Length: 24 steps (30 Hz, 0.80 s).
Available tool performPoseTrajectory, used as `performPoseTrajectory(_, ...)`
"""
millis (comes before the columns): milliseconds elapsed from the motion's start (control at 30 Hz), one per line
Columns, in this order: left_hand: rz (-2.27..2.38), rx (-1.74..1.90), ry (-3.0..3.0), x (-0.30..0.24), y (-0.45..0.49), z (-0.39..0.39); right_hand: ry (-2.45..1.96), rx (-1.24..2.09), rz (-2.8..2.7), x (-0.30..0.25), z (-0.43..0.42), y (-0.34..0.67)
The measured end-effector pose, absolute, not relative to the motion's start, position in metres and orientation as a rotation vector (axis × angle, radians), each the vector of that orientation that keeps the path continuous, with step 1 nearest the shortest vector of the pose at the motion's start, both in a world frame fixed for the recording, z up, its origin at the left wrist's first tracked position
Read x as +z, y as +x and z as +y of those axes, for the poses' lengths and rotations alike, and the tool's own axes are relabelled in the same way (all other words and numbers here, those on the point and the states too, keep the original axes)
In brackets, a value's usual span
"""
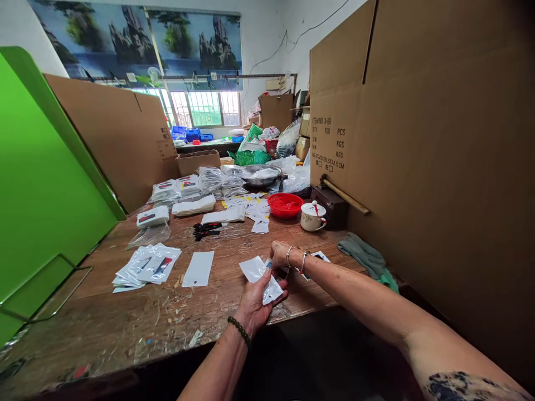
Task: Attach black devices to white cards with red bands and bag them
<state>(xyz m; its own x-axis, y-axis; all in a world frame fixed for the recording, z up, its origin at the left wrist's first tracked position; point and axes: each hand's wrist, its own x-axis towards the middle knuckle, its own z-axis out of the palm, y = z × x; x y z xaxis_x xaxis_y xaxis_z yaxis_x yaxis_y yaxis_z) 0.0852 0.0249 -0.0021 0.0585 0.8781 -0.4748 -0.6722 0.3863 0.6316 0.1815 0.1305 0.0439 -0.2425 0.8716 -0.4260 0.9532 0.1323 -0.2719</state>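
Worn wooden table (125, 317), scratched; cardboard walls at 10 and 3 o'clock, green panel (37, 184) at 9, barred window at 12. Red bowl (285, 204) at 12 o'clock, contents unclear; lidded white cup (312, 216) just beside it at 1; steel basin (261, 175) beyond, holding white material. Small plastic pouch (259, 277) at table's near edge: left hand (254, 303) fingers pinch it; right hand (279, 253) fingers curled at its top.

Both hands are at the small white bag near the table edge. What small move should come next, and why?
Probably the right hand should push the small dark item further into the white bag. The left hand holds the bag from below, and the right fingers meet at its upper end; whether anything is already inside is unclear.
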Motion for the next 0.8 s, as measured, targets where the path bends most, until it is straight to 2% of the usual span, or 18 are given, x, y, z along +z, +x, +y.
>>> performPoseTrajectory(233, 0.991, 1.232, 0.274, 0.001, 0.063, 0.017, 1.925, -0.834, 2.277, 0.043, 0.123, 0.178)
performPoseTrajectory(400, 0.937, 1.357, 0.134, 0.009, 0.037, 0.008, 1.915, -1.084, 2.350, 0.045, 0.108, 0.184)
performPoseTrajectory(467, 0.896, 1.465, 0.062, 0.013, 0.025, 0.003, 1.849, -1.412, 2.370, 0.043, 0.095, 0.184)
performPoseTrajectory(567, 0.834, 1.620, -0.012, 0.016, 0.010, -0.005, 1.582, -2.452, 2.157, 0.035, 0.066, 0.177)
performPoseTrajectory(633, 0.795, 1.688, -0.043, 0.017, 0.003, -0.009, 1.427, -2.917, 1.903, 0.026, 0.044, 0.167)
performPoseTrajectory(700, 0.762, 1.731, -0.052, 0.017, -0.001, -0.013, 1.396, -3.177, 1.647, 0.019, 0.025, 0.154)
performPoseTrajectory(800, 0.734, 1.781, -0.049, 0.018, -0.003, -0.019, 1.459, -3.397, 1.302, 0.010, 0.008, 0.131)
